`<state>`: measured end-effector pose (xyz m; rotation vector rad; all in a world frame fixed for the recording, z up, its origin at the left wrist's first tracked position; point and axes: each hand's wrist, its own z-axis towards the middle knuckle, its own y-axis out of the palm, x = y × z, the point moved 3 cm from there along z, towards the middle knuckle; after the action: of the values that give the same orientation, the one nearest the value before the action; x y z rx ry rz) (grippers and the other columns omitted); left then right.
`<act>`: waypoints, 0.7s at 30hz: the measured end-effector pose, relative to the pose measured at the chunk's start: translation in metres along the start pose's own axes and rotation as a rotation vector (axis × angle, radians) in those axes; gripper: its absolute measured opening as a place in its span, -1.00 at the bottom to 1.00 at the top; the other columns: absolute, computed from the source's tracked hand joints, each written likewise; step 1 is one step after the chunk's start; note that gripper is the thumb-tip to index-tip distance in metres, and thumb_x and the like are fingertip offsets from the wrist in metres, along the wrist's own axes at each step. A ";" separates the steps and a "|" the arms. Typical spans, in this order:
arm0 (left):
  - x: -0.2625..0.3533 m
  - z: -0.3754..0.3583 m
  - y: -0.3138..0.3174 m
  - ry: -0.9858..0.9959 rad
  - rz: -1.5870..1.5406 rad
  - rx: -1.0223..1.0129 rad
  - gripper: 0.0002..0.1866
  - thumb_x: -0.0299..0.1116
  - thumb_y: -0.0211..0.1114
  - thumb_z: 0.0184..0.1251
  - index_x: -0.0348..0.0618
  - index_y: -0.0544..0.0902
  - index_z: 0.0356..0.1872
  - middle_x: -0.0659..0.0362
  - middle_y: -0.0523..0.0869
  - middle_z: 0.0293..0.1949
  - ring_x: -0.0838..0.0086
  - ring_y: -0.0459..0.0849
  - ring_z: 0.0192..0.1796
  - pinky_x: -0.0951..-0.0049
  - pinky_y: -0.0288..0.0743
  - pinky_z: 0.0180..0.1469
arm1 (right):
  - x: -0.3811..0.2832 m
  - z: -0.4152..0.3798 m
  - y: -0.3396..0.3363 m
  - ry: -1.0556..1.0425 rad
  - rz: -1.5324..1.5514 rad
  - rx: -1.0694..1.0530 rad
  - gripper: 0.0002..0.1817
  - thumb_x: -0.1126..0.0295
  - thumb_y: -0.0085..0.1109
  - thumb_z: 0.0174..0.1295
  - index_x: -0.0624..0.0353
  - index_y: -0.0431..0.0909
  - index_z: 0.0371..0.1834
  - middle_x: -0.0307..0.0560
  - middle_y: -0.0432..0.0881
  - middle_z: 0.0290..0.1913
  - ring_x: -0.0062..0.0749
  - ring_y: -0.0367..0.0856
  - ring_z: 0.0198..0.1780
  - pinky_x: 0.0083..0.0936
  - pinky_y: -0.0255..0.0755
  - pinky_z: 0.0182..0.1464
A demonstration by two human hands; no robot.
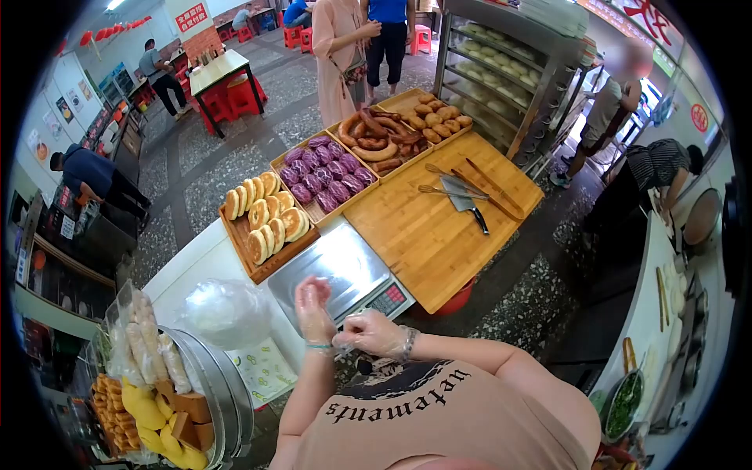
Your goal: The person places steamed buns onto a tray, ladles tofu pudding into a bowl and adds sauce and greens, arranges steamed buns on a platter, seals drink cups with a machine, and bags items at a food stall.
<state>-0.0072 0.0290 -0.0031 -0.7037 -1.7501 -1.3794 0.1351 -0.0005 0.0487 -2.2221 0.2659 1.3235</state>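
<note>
Both hands meet in front of my chest, near the front edge of the digital scale. A clear plastic glove covers my left hand, which is raised with its fingers loosely apart and nothing visible in them. Beside its wrist, my right hand is closed in a pinch on the glove's cuff. The right hand also looks covered in clear plastic. Past the scale, a wooden tray holds browned round buns. A clear plastic bag lies left of the scale.
Purple buns, sausages and potatoes fill trays ahead. A cleaver, tongs and whisks lie on the wooden board. Steamers stand at left, a bun rack at right. Several people stand around.
</note>
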 end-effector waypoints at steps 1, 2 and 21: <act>0.024 -0.007 0.016 0.096 0.009 0.049 -0.74 -0.27 0.13 0.44 -0.16 0.49 0.04 0.17 0.60 -0.16 0.48 0.56 -0.05 0.45 0.43 0.09 | 0.000 0.000 0.008 -0.021 0.144 0.015 -0.31 -0.12 0.25 0.16 0.23 0.45 0.17 0.11 0.61 0.06 -0.26 0.55 0.14 -0.46 0.30 0.24; 0.040 -0.013 0.028 0.193 0.020 0.097 -0.74 -0.26 0.11 0.45 -0.16 0.51 0.01 0.18 0.59 -0.18 0.49 0.56 -0.06 0.49 0.43 0.05 | -0.002 0.000 0.015 -0.042 0.288 0.031 -0.33 -0.08 0.23 0.19 0.32 0.48 0.11 0.15 0.61 0.06 -0.23 0.55 0.12 -0.39 0.33 0.22; 0.017 0.018 0.026 -0.058 -0.284 0.117 -0.78 -0.25 0.09 0.41 -0.16 0.57 -0.16 0.24 0.58 -0.31 0.57 0.53 -0.23 0.58 0.43 -0.16 | 0.003 0.003 0.044 -0.456 -0.047 -0.170 -0.58 0.12 -0.14 0.41 0.27 0.58 -0.21 0.23 0.62 -0.36 0.11 0.59 -0.34 -0.15 0.42 -0.25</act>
<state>0.0005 0.0522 0.0232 -0.4481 -2.0184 -1.4393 0.1156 -0.0355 0.0302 -1.9683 -0.0690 1.8322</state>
